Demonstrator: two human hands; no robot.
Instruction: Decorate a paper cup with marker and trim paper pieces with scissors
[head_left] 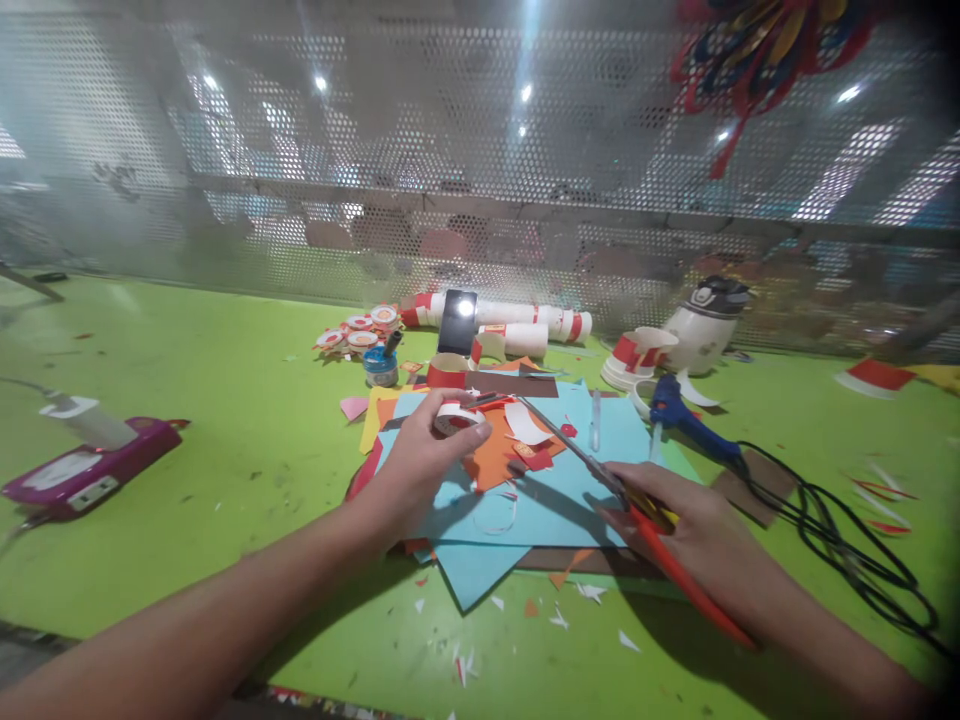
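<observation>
One round piece (459, 418) in left hand (411, 452), scissors (610, 481) in right hand (697, 512)

left hand (420, 455): bare | left forearm (262, 575): bare, tapering | right hand (701, 515): bare | right forearm (802, 615): bare

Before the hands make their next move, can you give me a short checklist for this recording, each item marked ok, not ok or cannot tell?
1. Left hand has a grip on the white-and-red piece: ok, between thumb and fingers.
2. Right hand has the scissors by the handles: ok.
3. Scissor tips clear of the left hand: ok, a gap shows in this view.
4. Blue paper free of scraps: not ok, white, orange and red bits lie on it.
5. Glue gun cold: cannot tell.
6. Cable clear of the right hand: ok, it loops on the table farther right.
</observation>
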